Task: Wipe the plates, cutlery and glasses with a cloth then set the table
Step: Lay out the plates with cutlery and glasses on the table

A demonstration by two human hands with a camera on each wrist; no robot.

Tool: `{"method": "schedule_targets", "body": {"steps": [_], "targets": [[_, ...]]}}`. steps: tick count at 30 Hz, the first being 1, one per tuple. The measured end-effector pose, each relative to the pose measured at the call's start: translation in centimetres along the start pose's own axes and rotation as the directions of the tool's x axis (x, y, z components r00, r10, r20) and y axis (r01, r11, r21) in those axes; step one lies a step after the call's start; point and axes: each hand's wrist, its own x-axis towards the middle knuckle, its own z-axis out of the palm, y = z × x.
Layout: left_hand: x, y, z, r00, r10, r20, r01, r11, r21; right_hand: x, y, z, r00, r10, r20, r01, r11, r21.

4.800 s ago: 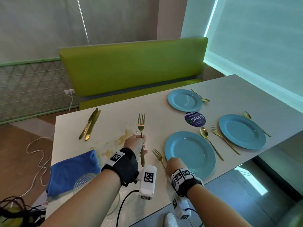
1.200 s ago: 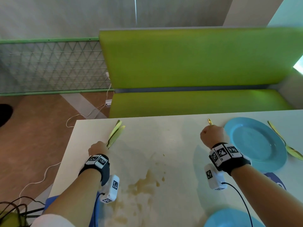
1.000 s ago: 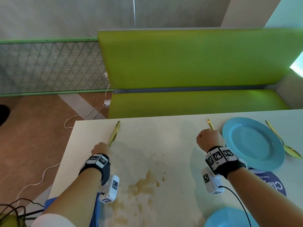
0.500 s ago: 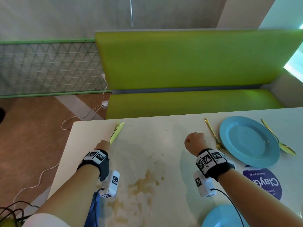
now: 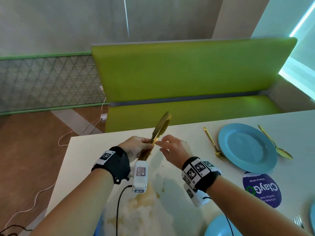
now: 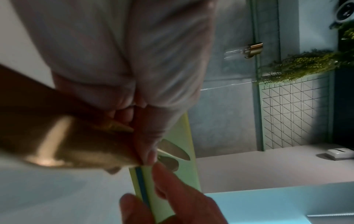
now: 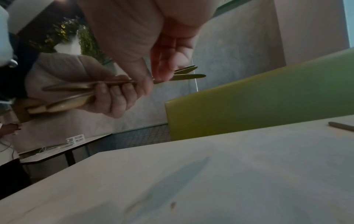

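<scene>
Left hand (image 5: 136, 147): fingers curled around the handles of a bundle of gold knives (image 5: 160, 128), held above the white table (image 5: 85, 159), blades pointing away | Right hand (image 5: 172, 149): fingers loosely extended, fingertips at the knives' necks, firm grip unclear | Far right: blue plate (image 5: 247, 149), gold fork (image 5: 213, 145) just left, gold spoon (image 5: 276, 143) right

"ClayGo" on round purple sticker (image 5: 261, 190), upside down; small print unreadable.
</scene>
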Motion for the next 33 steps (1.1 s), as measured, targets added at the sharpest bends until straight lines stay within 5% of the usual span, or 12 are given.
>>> {"method": "schedule_targets", "body": {"steps": [11,14,16,19,23,27,33], "targets": [[-0.9,0.1,2.9,0.998,0.011,0.069,-0.008,0.999,-0.046,-0.6,2.9,-0.2,0.966,-0.145,-0.213,0.125,0.987,-0.105],[-0.5,0.6,3.1,0.997,0.03,-0.072,-0.032,0.999,-0.024,-1.0,4.2,-0.2,0.985,-0.038,-0.166,0.019,0.993,-0.113],[0.0,0.7,2.9,0.983,0.058,-0.174,-0.056,0.998,0.015,-1.2,5.7,-0.8,0.977,0.201,-0.076,-0.207,0.975,-0.083],[0.5,0.5,2.2,0.959,0.081,-0.271,-0.07,0.996,0.052,-1.3,8.5,-2.1,0.783,0.585,0.209,-0.556,0.81,-0.184],[0.5,-0.1,2.1,0.952,0.102,-0.289,-0.064,0.988,0.137,-1.4,11.8,-1.9,0.542,0.807,0.237,-0.713,0.59,-0.378],[0.3,-0.3,2.4,0.952,0.123,-0.279,-0.07,0.979,0.19,-1.6,13.3,-0.9,0.418,0.881,0.223,-0.77,0.474,-0.426],[0.0,-0.3,2.7,0.951,0.137,-0.277,-0.073,0.97,0.232,-1.6,14.4,0.4,0.351,0.915,0.201,-0.83,0.403,-0.386]]}}
